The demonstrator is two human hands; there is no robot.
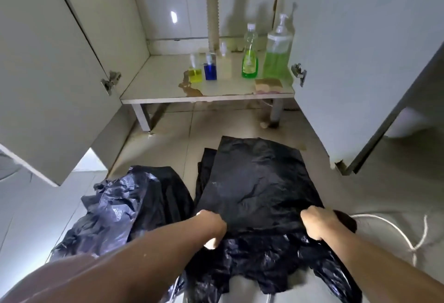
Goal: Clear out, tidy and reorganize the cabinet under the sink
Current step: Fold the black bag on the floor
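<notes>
Both grips, L hand [212, 228] & R hand [316, 222], pinch flat black bag [259, 182] on floor.

Black bin bag [257, 182] lay flattened on floor before open cabinet [206, 91], near edge folded up. Crumpled bag pile [127, 206] sat just left, touching. On cabinet shelf: yellow [195, 75], blue [210, 72], green [249, 62] bottles, green pump bottle [277, 57], sponge [268, 84] upright in row.
</notes>
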